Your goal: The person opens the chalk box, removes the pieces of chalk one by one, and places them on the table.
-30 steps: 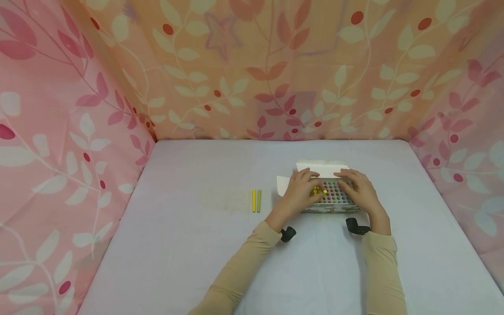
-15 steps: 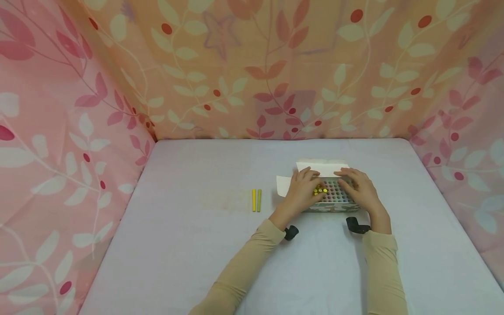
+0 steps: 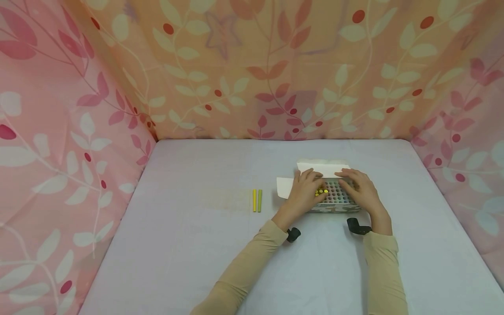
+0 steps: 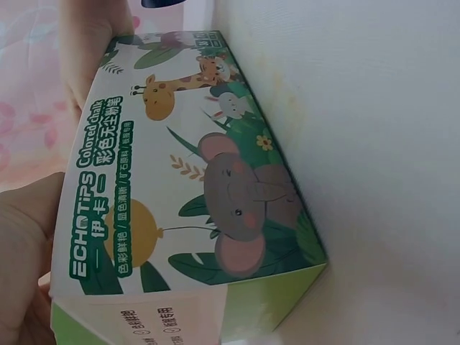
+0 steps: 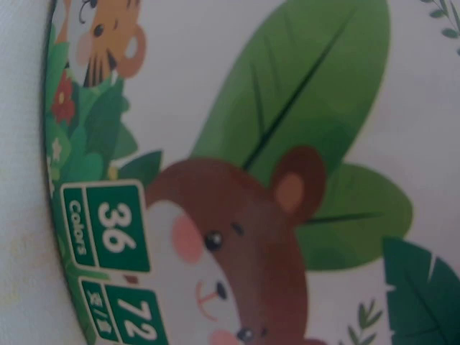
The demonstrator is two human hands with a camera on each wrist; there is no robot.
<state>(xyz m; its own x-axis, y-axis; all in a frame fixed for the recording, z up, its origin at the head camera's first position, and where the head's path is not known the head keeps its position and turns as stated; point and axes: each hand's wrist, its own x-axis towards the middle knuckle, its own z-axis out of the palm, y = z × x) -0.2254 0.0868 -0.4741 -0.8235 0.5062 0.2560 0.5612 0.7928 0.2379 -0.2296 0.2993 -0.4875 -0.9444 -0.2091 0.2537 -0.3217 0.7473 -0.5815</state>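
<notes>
Chalk box [image 3: 334,209] sits open on the white table [image 3: 177,245], under both hands.
The left hand [image 3: 303,192] bends over yellow sticks [image 3: 326,191]; the right hand [image 3: 363,191] parts thumb from fingers; whether either grips, I can't tell. Hard pressing could snap sticks. The box reads "ECHOTIPS Colored chalk", "36 Colors", "72".

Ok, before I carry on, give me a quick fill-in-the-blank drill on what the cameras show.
1. In the left wrist view, the English words on the box read "Colored ____".
2. In the right wrist view, the box is marked "____ Colors".
3. On the table, left of the box, lie ____ loose sticks.
4. Of the right hand and the left hand, the ____ one is nearer those sticks.

Missing words: chalk; 36; two; left.
</notes>
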